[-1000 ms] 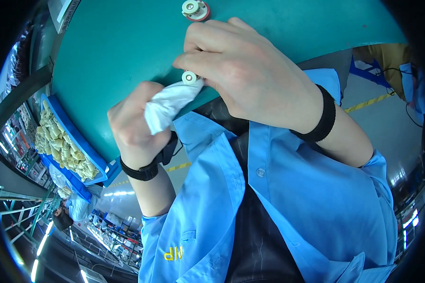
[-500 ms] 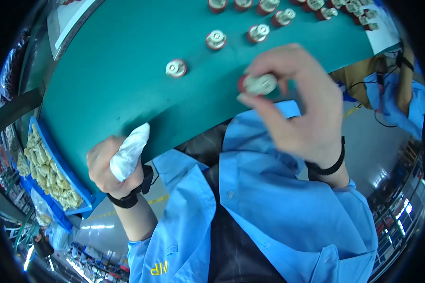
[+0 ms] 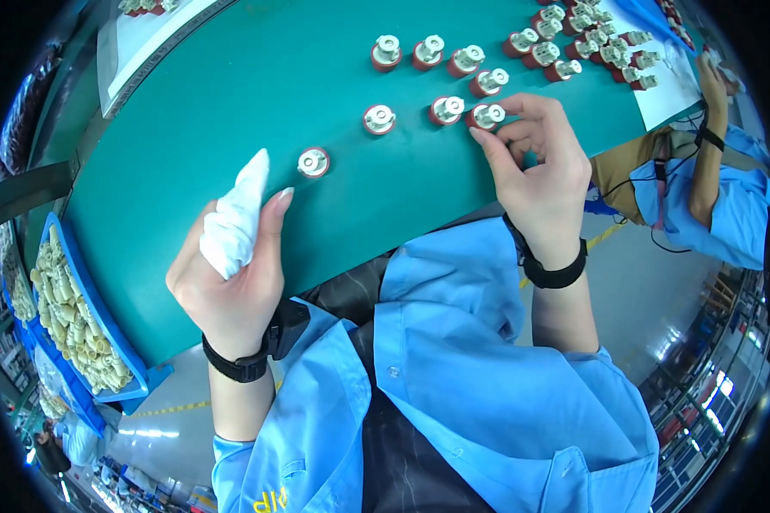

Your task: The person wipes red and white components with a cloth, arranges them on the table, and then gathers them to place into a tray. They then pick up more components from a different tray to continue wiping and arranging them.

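My right hand (image 3: 541, 162) pinches a small red-based fitting with a cream top (image 3: 488, 116) between thumb and forefinger. That fitting is at the table surface, beside another like it (image 3: 447, 110). At the left, my left hand (image 3: 231, 278) carries a white cloth (image 3: 233, 224), twisted to a point that sticks up past the fingers. The cloth seems wrapped around a finger, which it hides, while the thumb stands apart from it. Ahead of this hand stands a lone fitting (image 3: 314, 162), and another (image 3: 380, 120) is farther to the right.
More such fittings (image 3: 541, 56) crowd the far right of the green table (image 3: 188, 128), some on a white sheet (image 3: 666, 94). A blue bin (image 3: 103, 312) of cream plastic parts (image 3: 73, 321) is at the left edge. Another person's arm (image 3: 708, 162) reaches in at the right.
My right hand has carried its fitting away from me to the row of others. My left hand's thumb has spread away from the cloth, and the cloth points more upward.
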`<state>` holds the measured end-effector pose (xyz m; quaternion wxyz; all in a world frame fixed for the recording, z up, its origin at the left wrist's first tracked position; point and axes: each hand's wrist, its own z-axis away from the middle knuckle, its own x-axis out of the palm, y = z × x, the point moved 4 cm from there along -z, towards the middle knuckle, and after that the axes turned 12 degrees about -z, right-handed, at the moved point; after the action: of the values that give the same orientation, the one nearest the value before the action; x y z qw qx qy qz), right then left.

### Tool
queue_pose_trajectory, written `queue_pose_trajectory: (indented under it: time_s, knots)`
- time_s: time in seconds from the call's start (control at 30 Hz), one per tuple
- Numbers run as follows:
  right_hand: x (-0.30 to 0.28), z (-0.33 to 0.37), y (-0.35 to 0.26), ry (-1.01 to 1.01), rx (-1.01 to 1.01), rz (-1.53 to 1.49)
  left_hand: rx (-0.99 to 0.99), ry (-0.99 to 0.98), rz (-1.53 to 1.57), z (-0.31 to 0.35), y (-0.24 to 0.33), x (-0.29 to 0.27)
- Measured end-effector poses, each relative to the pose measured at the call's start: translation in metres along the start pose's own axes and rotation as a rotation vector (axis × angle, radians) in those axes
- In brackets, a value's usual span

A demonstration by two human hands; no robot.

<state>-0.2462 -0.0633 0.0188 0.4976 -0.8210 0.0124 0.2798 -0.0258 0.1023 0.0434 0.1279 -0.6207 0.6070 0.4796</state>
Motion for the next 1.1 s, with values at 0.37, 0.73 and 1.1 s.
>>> queue_pose_trajectory:
  time_s: [0.37, 0.73, 1.1]
  knots:
    - [-0.025, 0.014, -0.031, 0.191, -0.003, -0.152, 0.014, -0.111, -0.075, -0.013, 0.019, 0.021]
    - [0.061, 0.03, -0.058, -0.339, -0.15, -0.174, 0.112, -0.224, 0.026, 0.005, 0.021, 0.002]
    - [0.09, 0.027, -0.056, -0.329, -0.164, -0.033, 0.165, -0.254, -0.038, 0.01, 0.012, -0.002]
